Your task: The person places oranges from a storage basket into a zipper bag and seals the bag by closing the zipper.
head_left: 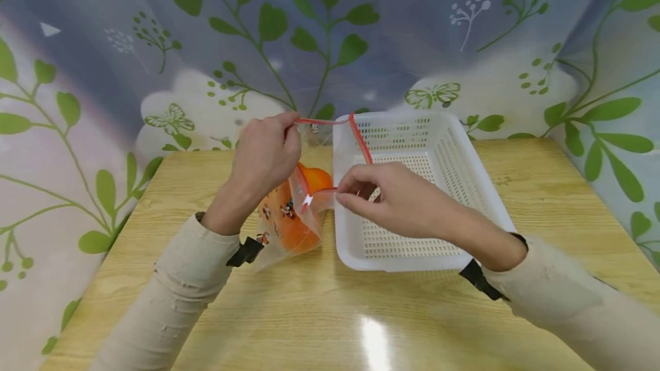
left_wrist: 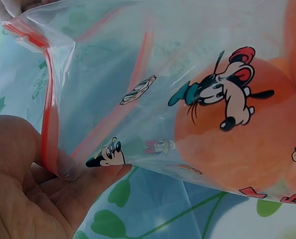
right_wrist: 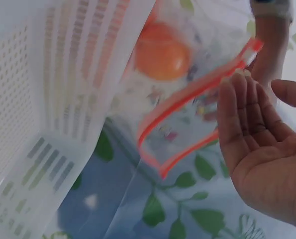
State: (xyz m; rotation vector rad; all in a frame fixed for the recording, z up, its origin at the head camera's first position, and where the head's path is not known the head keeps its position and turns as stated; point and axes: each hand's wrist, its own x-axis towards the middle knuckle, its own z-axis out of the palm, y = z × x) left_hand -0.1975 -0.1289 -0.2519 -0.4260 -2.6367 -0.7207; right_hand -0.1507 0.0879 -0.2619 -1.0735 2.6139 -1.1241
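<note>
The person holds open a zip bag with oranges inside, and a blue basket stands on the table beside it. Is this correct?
Not quite: the basket is white, not blue, as the head view shows. The rest holds: both hands keep the bag with oranges open, on the table.

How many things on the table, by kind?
Zip bag: 1
Oranges in the bag: 2 visible, maybe more hidden
White basket: 1
Total: 4
Left hand and right hand both pinch the bag's red zip strip.
</note>
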